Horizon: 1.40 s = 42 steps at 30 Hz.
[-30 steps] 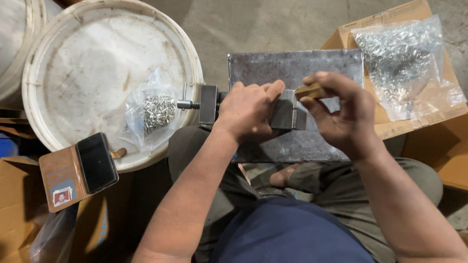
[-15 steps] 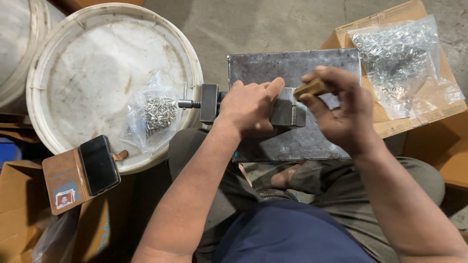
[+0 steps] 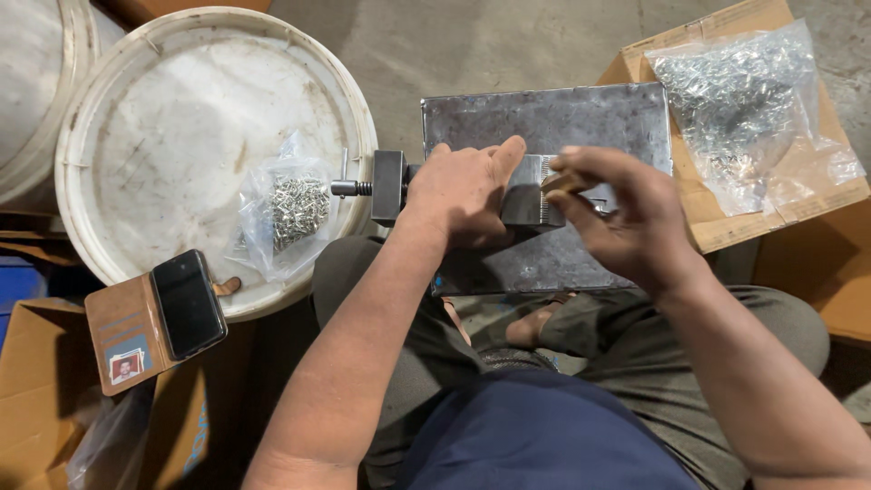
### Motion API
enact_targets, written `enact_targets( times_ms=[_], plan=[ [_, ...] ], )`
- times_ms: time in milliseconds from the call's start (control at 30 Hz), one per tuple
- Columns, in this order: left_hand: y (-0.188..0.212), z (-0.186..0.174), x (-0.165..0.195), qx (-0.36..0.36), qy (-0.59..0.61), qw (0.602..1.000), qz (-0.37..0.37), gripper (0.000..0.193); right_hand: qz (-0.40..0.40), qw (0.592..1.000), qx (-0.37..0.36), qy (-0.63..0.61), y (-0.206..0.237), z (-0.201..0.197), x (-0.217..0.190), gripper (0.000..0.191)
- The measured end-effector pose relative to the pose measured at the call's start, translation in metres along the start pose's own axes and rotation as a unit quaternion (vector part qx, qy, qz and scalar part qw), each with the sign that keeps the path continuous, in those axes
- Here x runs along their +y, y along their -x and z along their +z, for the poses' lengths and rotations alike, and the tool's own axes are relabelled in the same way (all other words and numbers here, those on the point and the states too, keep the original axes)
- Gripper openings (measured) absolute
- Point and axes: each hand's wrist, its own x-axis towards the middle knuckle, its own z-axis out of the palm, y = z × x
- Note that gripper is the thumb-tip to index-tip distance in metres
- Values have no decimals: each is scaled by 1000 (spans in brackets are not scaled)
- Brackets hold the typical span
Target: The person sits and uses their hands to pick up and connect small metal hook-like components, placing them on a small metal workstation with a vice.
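Our left hand covers the small vise on the metal plate, fingers closed over it. At three o'clock, our right hand pinches a small brass-coloured piece, mostly hidden by fingertips.

A phone in a brown wallet case lies on a white bucket lid

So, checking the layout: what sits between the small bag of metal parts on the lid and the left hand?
In the head view, the vise's dark screw end lies between small bag and left hand.
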Motion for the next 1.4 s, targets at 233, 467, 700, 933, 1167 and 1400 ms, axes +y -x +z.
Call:
enact_targets(
  times_ms=[233,467,700,933,1167,1400],
  plan=[
    [4,-2,4,-1,-3,1000,-9,62,62,997,-31,-26,2,-4,-17,46],
    [1,5,-1,-4,-11,1000,-4,65,46,997,-18,-53,7,4,-19,45],
    [4,9,0,8,-8,1000,-7,66,51,999,-5,-9,16,2,-17,43],
    [5,1,4,-9,-10,1000,-23,63,45,997,-29,-60,9,1,-9,50],
    [2,-1,7,-26,-23,999,-34,70,103,994,-28,-27,-2,-8,0,43],
    [-4,8,8,8,-26,999,-18,72,14,999,-1,-39,-8,-14,10,45]
  ],
)
